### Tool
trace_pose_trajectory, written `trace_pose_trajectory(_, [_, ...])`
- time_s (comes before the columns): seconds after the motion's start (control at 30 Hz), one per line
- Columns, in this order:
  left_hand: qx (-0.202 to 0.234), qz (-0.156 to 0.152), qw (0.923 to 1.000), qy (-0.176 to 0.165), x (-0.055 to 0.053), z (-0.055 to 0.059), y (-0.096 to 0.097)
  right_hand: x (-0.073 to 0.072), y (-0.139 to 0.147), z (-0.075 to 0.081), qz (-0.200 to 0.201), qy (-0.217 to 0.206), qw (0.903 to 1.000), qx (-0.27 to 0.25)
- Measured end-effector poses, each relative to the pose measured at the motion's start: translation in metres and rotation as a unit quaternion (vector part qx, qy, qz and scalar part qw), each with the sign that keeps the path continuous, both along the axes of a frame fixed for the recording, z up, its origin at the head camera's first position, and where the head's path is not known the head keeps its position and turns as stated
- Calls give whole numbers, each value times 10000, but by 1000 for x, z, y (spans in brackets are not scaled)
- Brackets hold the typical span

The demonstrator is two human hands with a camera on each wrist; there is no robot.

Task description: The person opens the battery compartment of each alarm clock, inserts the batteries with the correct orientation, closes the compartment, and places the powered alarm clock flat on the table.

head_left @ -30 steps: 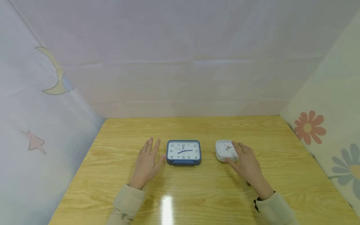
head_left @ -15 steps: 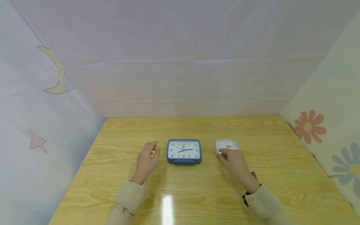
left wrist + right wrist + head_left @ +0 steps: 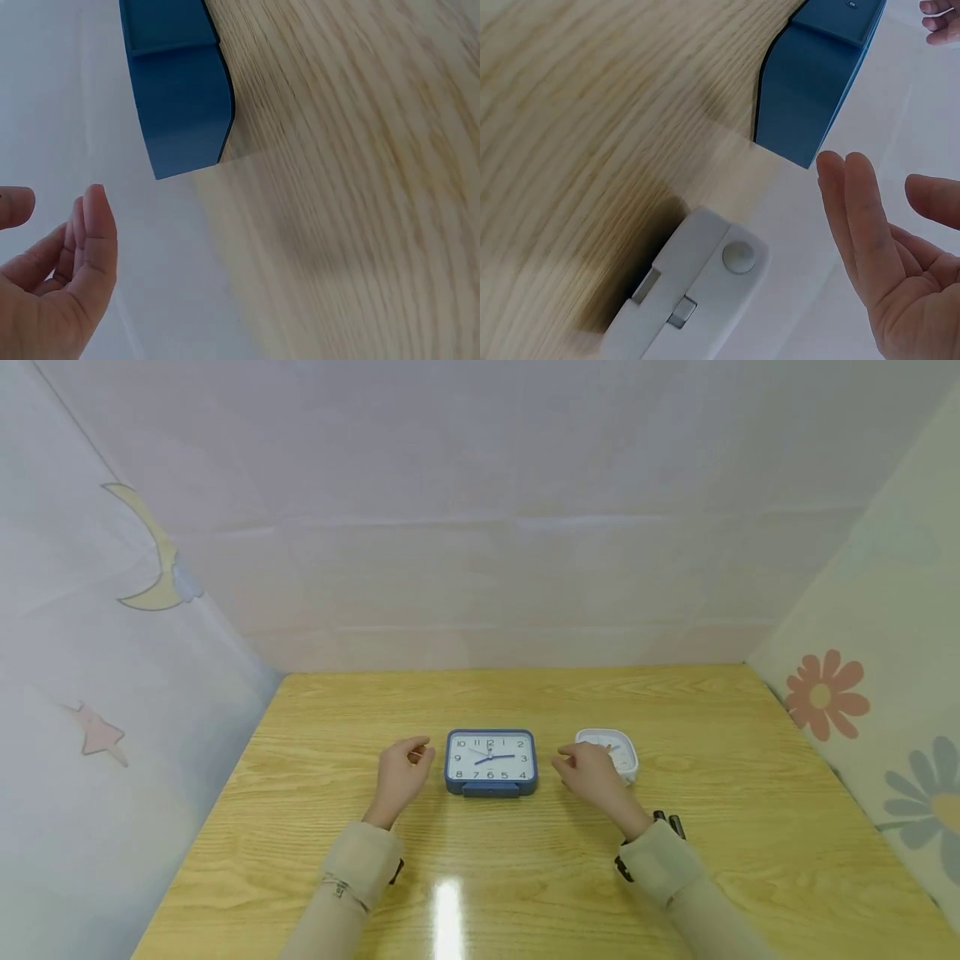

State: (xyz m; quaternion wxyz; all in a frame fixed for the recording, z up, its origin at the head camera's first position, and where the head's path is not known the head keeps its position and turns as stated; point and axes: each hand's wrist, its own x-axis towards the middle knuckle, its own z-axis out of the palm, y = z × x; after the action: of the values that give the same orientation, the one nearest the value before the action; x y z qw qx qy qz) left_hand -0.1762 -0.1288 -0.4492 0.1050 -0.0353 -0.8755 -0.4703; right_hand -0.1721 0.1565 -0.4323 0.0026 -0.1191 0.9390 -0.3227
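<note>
Blue-framed, white-faced rectangular clock [image 3: 491, 762]: sitting on the yellowish wood-grain bench [image 3: 480, 702], pretty much bang between both hands, apart from each.
Left hand [image 3: 401, 774]: just left of it, fingers loosely bent, thumb well off them.
Right hand [image 3: 596, 774]: just right of it, fingers straight-ish, side by side, thumb spread away.
White rounded-square clock [image 3: 624, 752]: partly behind the right hand in the head view.
Finish: casings look like smooth plastic; bench is streaky, kinda glossy.

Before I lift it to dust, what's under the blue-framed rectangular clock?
The blue-framed rectangular clock rests on the yellowish wooden table. The spot directly beneath is covered, so I cannot tell whether anything else lies there.
</note>
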Motion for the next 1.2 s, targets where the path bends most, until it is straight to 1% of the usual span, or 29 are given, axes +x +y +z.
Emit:
trace_pose_trajectory(0.07, [172,17,9992,-372,-4,-1,2,-3,-4,-1,-17,-123,9999,-8])
trace_pose_trajectory(0.17, [399,52,9952,-893,-10,-3,5,-8,-9,-4,-35,-302,9995,13])
trace_pose_trajectory(0.3, [409,108,9911,-1260,-17,-9,7,-15,-15,-8,-120,-491,9986,147])
trace_pose_trajectory(0.43, [205,106,9887,-1480,-23,-14,9,-21,-20,-12,-217,-733,9969,166])
trace_pose_trajectory(0.47, [144,87,9880,-1535,-24,-15,9,-23,-21,-13,-233,-779,9965,171])
trace_pose_trajectory(0.53, [153,-3,9847,-1734,-27,-17,11,-24,-24,-14,-251,-831,9960,205])
trace_pose_trajectory(0.67, [306,-147,9766,-2122,-30,-21,13,-28,-27,-20,-268,-888,9953,281])
trace_pose_trajectory(0.8, [404,-381,9737,-2208,-33,-26,13,-33,-30,-26,-323,-1117,9929,234])
trace_pose_trajectory(0.9, [580,-559,9707,-2266,-34,-28,14,-34,-33,-27,-380,-1264,9909,272])
trace_pose_trajectory(0.97, [709,-604,9684,-2313,-34,-30,14,-34,-34,-26,-428,-1326,9898,311])
trace_pose_trajectory(1.07, [741,-611,9689,-2282,-33,-31,15,-35,-35,-27,-480,-1435,9879,345])
trace_pose_trajectory(1.2, [698,-588,9699,-2256,-33,-31,16,-35,-37,-27,-508,-1606,9855,216])
